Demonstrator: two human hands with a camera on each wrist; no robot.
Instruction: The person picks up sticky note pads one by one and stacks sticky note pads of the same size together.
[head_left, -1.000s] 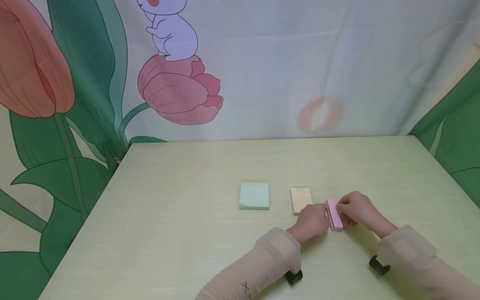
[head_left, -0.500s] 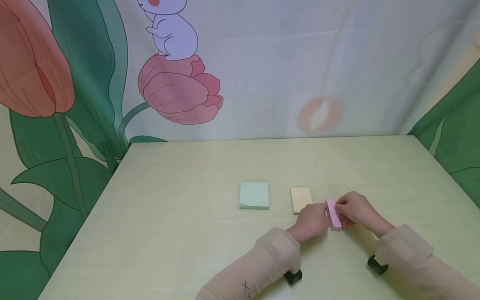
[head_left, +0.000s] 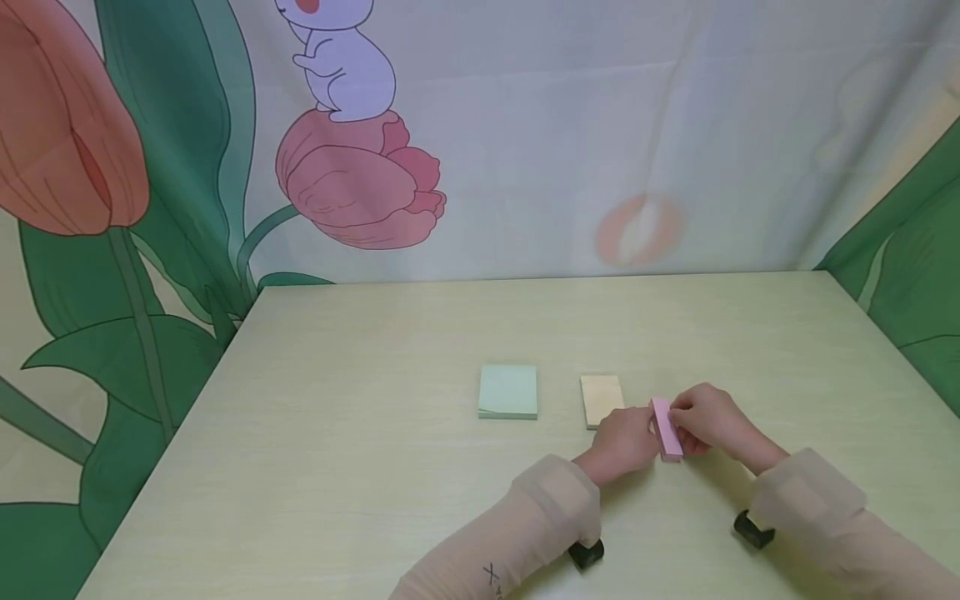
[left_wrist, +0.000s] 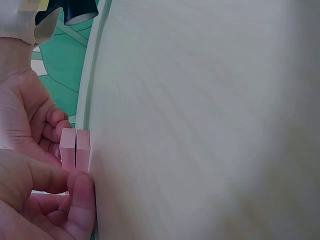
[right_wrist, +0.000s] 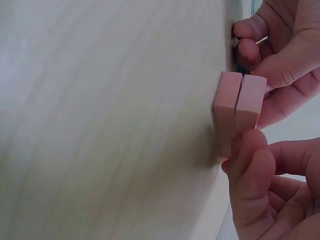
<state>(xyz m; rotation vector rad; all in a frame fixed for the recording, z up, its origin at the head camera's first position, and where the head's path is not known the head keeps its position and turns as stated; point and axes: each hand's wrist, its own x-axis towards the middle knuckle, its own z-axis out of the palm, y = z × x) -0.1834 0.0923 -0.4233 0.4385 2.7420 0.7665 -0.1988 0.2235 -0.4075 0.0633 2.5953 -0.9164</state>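
Two narrow pink sticky-note pads lie one on the other between my hands, the upper pad (head_left: 666, 430) nearly hiding the lower one in the head view. A thin gap shows between the upper pad (right_wrist: 251, 92) and lower pad (right_wrist: 228, 92) in the right wrist view. My left hand (head_left: 624, 439) grips their left side with curled fingers, thumb (left_wrist: 82, 195) at the near end in the left wrist view. From the right, my right hand (head_left: 716, 421) pinches the pads between thumb and fingers. A beige pad (head_left: 601, 398) lies just beyond my left hand, which overlaps its lower corner.
Farther left rests a square pale green pad (head_left: 507, 390), its front edge slightly lifted at one sheet. The pale wooden table (head_left: 337, 433) ends at the back against a printed curtain (head_left: 540, 167). Black wrist devices (head_left: 753, 530) hang below both sleeves.
My right hand and the upper pink pad have shifted slightly left, bringing the upper pad more squarely over the lower. My left hand and the other pads have stayed put.
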